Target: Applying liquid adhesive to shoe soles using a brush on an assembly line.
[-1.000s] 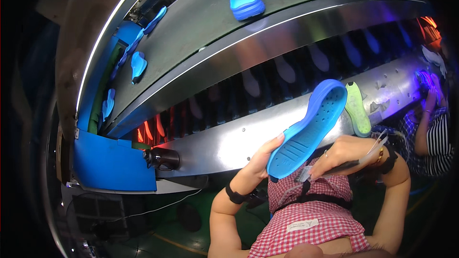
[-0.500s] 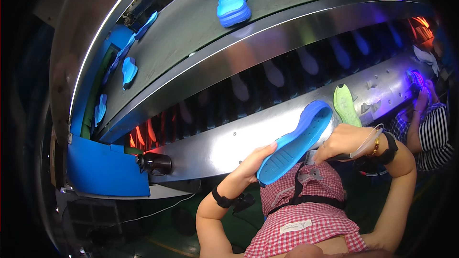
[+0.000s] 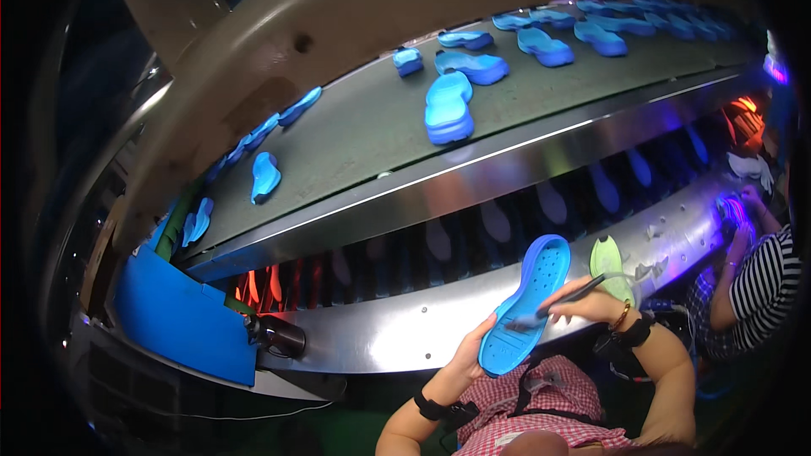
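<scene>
A blue shoe sole is held tilted, its hollow, hole-dotted face up. My left hand grips it by the heel end, with the thumb along the rim. In my right hand is a dark-handled brush. Its greyish tip lies over the middle of the sole's inner face and looks blurred. Just to the right, a pale green insole-shaped piece with a dark tip leans on the metal ledge, partly behind my right hand.
The metal ledge runs before me, with a dark cylinder at its left end. Above it, a conveyor belt carries several blue soles. Orange-lit sole shapes glow below the belt. At the right, a co-worker in a striped sleeve handles something under violet light.
My right hand has come up from beside my lap and brought the brush over the sole. The sole is held more upright. The view has shifted, showing more of the belt.
</scene>
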Action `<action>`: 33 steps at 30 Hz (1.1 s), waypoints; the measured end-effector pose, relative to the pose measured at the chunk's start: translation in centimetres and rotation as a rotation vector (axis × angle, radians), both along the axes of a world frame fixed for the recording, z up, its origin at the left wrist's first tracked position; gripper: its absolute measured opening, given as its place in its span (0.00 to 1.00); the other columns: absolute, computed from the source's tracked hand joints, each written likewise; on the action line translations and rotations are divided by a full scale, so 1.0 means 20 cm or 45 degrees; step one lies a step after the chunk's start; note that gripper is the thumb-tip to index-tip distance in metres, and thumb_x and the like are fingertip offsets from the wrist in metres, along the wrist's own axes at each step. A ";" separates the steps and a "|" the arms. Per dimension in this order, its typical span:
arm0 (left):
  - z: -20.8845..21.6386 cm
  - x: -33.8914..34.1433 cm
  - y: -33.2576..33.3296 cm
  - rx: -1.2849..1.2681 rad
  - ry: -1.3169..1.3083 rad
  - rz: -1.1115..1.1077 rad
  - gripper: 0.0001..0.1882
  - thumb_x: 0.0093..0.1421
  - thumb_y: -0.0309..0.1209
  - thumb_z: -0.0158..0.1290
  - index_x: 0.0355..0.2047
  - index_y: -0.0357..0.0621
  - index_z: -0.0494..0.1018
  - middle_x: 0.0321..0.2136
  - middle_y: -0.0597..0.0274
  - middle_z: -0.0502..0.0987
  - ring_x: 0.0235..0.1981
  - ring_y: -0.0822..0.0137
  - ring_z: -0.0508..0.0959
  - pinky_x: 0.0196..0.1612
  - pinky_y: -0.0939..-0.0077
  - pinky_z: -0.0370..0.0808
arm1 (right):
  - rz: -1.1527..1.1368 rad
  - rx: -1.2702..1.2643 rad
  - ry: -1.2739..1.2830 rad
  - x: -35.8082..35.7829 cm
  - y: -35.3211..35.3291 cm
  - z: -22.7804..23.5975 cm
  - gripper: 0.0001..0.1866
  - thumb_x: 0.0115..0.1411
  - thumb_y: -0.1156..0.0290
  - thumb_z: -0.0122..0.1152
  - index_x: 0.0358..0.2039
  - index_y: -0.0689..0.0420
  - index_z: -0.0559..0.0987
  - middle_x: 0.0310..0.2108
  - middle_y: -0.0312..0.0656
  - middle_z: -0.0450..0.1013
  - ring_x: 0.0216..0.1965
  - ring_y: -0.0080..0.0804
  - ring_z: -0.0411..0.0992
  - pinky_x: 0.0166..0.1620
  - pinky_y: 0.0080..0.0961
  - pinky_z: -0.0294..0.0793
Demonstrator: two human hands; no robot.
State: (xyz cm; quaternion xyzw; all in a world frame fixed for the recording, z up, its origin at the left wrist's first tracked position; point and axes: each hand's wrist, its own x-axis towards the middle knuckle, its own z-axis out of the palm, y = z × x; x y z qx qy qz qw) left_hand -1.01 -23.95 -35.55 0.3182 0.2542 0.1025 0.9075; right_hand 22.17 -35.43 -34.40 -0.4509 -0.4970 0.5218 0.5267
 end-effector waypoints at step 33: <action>0.83 0.58 0.98 2.712 0.497 0.618 0.21 0.53 0.34 0.54 0.44 0.36 0.67 0.48 0.41 0.64 0.50 0.47 0.65 0.54 0.63 0.62 | -0.484 0.093 0.906 -0.07 -0.13 -0.31 0.11 0.55 0.78 0.53 0.38 0.67 0.75 0.36 0.50 0.74 0.25 0.26 0.72 0.29 0.18 0.73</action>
